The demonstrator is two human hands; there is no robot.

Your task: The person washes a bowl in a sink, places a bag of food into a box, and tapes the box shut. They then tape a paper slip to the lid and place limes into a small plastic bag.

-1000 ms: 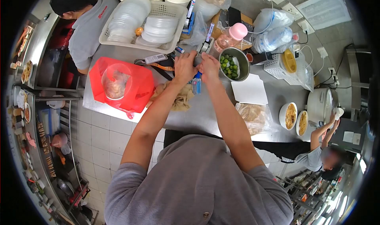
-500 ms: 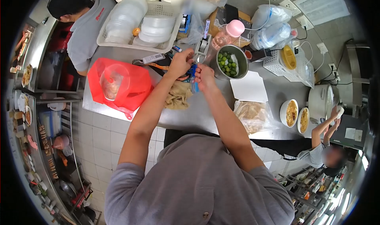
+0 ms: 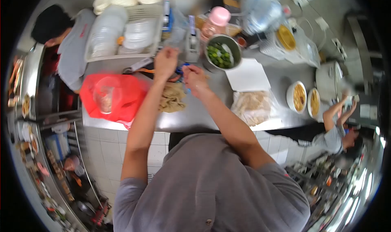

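My left hand [image 3: 165,62] and my right hand [image 3: 194,78] are raised close together over the steel counter [image 3: 199,111]. Both are closed around a small blue item [image 3: 182,69] that shows only between them; the frame is blurred and its shape is unclear. A crumpled beige cloth [image 3: 171,97] lies on the counter just under my hands. A tape dispenser [image 3: 191,42] stands right behind them, next to a metal bowl of green limes [image 3: 220,54].
A red plastic bag with a clear cup [image 3: 112,96] sits at left, a white basket of plastic lids [image 3: 122,32] behind it. A white sheet [image 3: 247,75], a bag of food [image 3: 252,106], two bowls [image 3: 304,98] and a rice cooker [image 3: 329,79] lie right. One person stands at far left, another at right.
My hands have drawn back from the tape dispenser toward me and slightly left, still holding the blue item. The camera has tilted, shifting and blurring the whole scene.
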